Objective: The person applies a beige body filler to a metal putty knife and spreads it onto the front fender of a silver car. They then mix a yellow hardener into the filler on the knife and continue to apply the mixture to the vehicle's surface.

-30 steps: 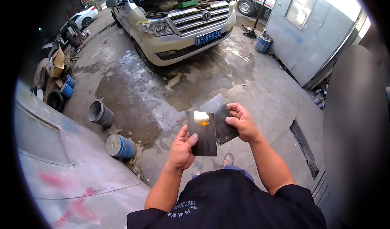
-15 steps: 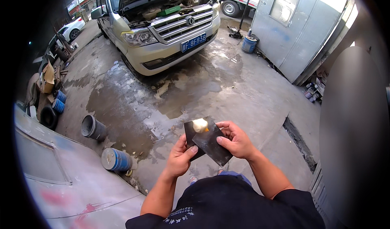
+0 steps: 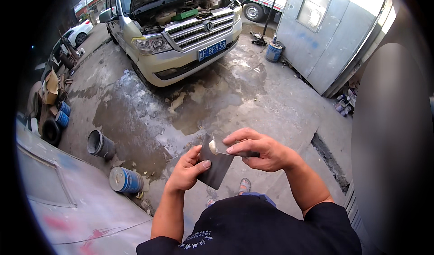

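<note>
My left hand (image 3: 184,170) grips a dark, flat putty spreader (image 3: 215,170), thumb on its face and fingers behind. Near this plate's upper edge sits a lump of cream-coloured paste (image 3: 212,147). In my right hand (image 3: 269,151) is a second flat spreader (image 3: 221,145), tilted, its far edge against the paste. The right fingers lie over its top and the thumb is underneath. Both hands are in front of my body, above the floor.
A light-coloured van (image 3: 190,42) stands ahead with its hood up. To the left are a grey bucket (image 3: 101,145), a blue drum (image 3: 126,180) and a paint-marked panel (image 3: 86,205). A floor slot (image 3: 330,161) and a grey metal door (image 3: 318,42) are on the right.
The right spreader has turned from lying flat across the left one to a tilted position at the paste. My right fingers have moved over its top. The left spreader has turned slightly.
</note>
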`<state>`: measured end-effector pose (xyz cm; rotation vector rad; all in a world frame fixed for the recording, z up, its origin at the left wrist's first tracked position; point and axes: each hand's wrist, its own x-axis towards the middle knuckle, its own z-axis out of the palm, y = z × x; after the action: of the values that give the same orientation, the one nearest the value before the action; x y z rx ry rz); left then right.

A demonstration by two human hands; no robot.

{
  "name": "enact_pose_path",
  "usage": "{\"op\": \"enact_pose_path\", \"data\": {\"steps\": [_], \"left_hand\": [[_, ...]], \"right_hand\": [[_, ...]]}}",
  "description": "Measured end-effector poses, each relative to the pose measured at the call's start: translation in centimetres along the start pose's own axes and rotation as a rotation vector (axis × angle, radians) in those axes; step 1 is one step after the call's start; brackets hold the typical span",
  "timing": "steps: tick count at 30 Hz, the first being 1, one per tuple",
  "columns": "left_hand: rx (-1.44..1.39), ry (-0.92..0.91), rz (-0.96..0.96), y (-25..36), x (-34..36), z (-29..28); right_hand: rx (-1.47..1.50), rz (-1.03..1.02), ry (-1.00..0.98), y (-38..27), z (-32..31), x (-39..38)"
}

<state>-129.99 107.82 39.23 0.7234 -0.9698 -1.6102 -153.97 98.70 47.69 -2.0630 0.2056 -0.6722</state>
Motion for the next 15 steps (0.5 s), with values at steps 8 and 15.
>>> {"op": "enact_pose_path", "data": {"steps": [8, 15], "left_hand": [[-0.142, 0.167, 0.033, -0.9, 0.7, 2.3], [-0.071, 0.323, 0.154, -3.0, 2.1, 3.4]], "right_hand": [[-0.619, 0.136, 0.176, 3.3, -1.2, -1.7], [-0.721, 0.114, 0.253, 3.7, 5.3, -1.9]]}}
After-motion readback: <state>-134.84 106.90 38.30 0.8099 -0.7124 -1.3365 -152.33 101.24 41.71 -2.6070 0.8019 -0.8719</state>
